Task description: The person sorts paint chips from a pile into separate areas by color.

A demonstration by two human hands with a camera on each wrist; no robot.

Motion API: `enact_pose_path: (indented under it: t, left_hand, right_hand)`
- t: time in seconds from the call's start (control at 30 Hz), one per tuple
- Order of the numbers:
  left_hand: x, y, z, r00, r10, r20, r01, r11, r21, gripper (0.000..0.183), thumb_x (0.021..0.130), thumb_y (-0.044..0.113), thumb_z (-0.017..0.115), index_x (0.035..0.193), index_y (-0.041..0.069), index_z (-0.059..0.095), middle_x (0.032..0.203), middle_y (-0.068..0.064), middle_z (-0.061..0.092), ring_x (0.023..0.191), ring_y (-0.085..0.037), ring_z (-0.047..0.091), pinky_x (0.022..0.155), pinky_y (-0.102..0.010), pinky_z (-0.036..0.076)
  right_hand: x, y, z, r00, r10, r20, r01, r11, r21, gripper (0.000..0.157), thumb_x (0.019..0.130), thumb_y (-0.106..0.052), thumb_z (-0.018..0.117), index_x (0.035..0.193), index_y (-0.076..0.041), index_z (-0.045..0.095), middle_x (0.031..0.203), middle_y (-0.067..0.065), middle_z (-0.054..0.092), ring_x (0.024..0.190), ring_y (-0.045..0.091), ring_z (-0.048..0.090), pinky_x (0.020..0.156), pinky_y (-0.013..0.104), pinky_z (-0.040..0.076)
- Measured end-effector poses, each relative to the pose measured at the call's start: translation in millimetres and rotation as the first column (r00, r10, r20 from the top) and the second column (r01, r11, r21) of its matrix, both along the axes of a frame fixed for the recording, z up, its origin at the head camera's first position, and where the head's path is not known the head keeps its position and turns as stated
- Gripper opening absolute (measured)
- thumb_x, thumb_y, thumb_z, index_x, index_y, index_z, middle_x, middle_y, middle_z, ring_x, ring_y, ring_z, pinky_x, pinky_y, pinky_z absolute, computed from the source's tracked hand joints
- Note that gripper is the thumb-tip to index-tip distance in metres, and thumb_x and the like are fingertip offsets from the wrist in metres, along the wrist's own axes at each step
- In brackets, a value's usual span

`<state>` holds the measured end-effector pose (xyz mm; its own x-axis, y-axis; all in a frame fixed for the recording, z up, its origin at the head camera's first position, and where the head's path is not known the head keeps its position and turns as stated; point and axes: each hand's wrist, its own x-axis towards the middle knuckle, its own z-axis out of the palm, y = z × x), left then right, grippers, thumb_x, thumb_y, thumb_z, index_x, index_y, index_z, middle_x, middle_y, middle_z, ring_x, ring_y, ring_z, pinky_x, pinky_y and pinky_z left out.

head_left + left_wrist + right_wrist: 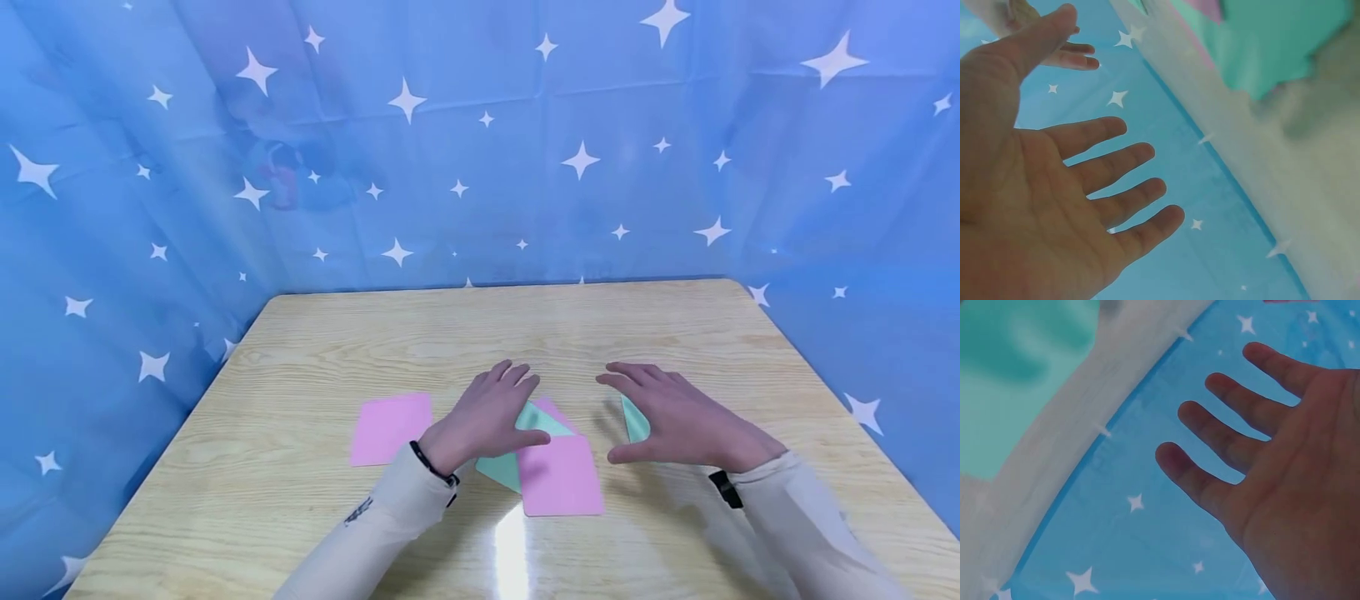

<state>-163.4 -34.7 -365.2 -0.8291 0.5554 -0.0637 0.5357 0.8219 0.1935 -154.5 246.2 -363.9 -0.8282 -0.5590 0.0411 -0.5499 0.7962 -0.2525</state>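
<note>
Left hand (486, 423) spread above overlapping sheets (560, 479), I hold my right hand (682, 423) spread above a green sheet (634, 422).

Table (480, 329), pale wood-grain, far corners rounded. At nine o'clock: one lone pink square (391, 427), flat. Centre, overlapping: a mint sheet (500, 470); an upper pink square (561, 478) across its four o'clock side; a pink corner (554, 410) showing at its one o'clock. At three o'clock: a second mint piece (635, 423), mostly hidden.

Starry blue curtain (510, 208) behind wood-grain table (300, 358).
</note>
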Motion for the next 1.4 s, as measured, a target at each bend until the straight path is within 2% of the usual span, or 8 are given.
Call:
enact_pose_path:
  t: [0.13, 0.3, 0.47, 0.6, 0.73, 0.97, 1.13, 1.4]
  left_hand:
    - [9.7, -10.8, -9.8, 1.0, -0.011, -0.014, 0.011, 1.0, -0.003, 0.08, 0.093, 0.057, 0.067, 0.155, 0.011, 0.044, 0.162, -0.011, 0.039, 0.152, -0.033, 0.032, 0.119, -0.051, 0.034]
    - [24.1, -15.9, -21.6, 0.999, -0.048, -0.025, 0.047, 0.997, -0.064, 0.089, 0.088, 0.063, 0.069, 0.154, 0.01, 0.044, 0.16, -0.012, 0.041, 0.146, -0.029, 0.041, 0.116, -0.049, 0.04]
    - [39.1, -14.0, -32.4, 0.991, -0.127, -0.029, 0.124, 0.987, -0.098, 0.102, 0.079, 0.072, 0.073, 0.153, 0.008, 0.044, 0.157, -0.013, 0.045, 0.142, -0.027, 0.046, 0.111, -0.045, 0.044]
    - [46.0, -12.8, -41.1, 0.979, -0.189, -0.07, 0.18, 0.976, -0.119, 0.108, 0.073, 0.075, 0.076, 0.151, 0.008, 0.044, 0.149, -0.012, 0.052, 0.131, -0.024, 0.053, 0.102, -0.038, 0.05]
    - [47.5, -12.9, -45.4, 0.973, -0.214, -0.088, 0.206, 0.974, -0.096, 0.108, 0.072, 0.072, 0.079, 0.151, 0.008, 0.044, 0.142, -0.009, 0.055, 0.123, -0.02, 0.054, 0.097, -0.032, 0.052]
    - [46.4, -11.3, -44.2, 0.97, -0.238, -0.048, 0.239, 0.971, 0.003, 0.095, 0.077, 0.055, 0.085, 0.15, 0.01, 0.045, 0.132, -0.004, 0.057, 0.116, -0.014, 0.053, 0.095, -0.022, 0.049]
    - [46.1, -10.4, -43.2, 0.967, -0.251, -0.053, 0.251, 0.968, 0.002, 0.089, 0.077, 0.053, 0.085, 0.145, 0.01, 0.049, 0.127, -0.003, 0.058, 0.111, -0.012, 0.052, 0.091, -0.018, 0.049]
    - [44.1, -14.0, -44.4, 0.967, -0.249, -0.046, 0.25, 0.968, 0.016, 0.057, 0.076, 0.048, 0.085, 0.115, 0.013, 0.063, 0.134, -0.007, 0.055, 0.118, -0.016, 0.051, 0.095, -0.018, 0.048]
  right_hand:
    - [3.4, -10.6, -5.1, 0.999, 0.03, 0.022, -0.03, 1.0, -0.002, 0.1, 0.075, -0.062, 0.083, 0.153, -0.011, 0.045, 0.158, 0.014, 0.041, 0.143, 0.041, 0.039, 0.109, 0.068, 0.033]
    - [8.0, -24.2, -14.9, 0.996, 0.063, 0.063, -0.065, 0.998, 0.021, 0.106, 0.072, -0.063, 0.083, 0.154, -0.01, 0.043, 0.159, 0.015, 0.041, 0.143, 0.04, 0.041, 0.109, 0.068, 0.035]
    - [15.0, -37.0, -27.5, 0.993, 0.092, 0.079, -0.098, 0.992, 0.079, 0.109, 0.067, -0.064, 0.086, 0.152, -0.009, 0.045, 0.155, 0.013, 0.046, 0.139, 0.037, 0.045, 0.107, 0.065, 0.04]
    - [21.3, -46.1, -35.4, 0.99, 0.121, 0.079, -0.127, 0.988, 0.084, 0.104, 0.063, -0.059, 0.089, 0.146, -0.011, 0.05, 0.147, 0.01, 0.052, 0.133, 0.034, 0.049, 0.103, 0.061, 0.044]
    - [25.0, -51.1, -36.5, 0.986, 0.137, 0.091, -0.144, 0.987, 0.074, 0.1, 0.062, -0.051, 0.091, 0.145, -0.011, 0.052, 0.142, 0.008, 0.054, 0.127, 0.03, 0.052, 0.101, 0.058, 0.045]
    - [27.0, -54.8, -32.0, 0.979, 0.177, 0.101, -0.183, 0.981, 0.061, 0.094, 0.065, -0.042, 0.091, 0.144, -0.01, 0.052, 0.137, 0.006, 0.056, 0.116, 0.025, 0.054, 0.092, 0.049, 0.05]
    - [29.7, -55.2, -32.8, 0.978, 0.196, 0.072, -0.201, 0.977, 0.064, 0.09, 0.067, -0.042, 0.091, 0.142, -0.01, 0.053, 0.134, 0.005, 0.057, 0.116, 0.025, 0.055, 0.091, 0.047, 0.052]
    - [33.8, -53.5, -38.0, 0.979, 0.201, -0.022, -0.198, 0.976, 0.094, 0.081, 0.068, -0.049, 0.088, 0.135, -0.013, 0.058, 0.132, 0.002, 0.057, 0.116, 0.024, 0.056, 0.096, 0.05, 0.05]
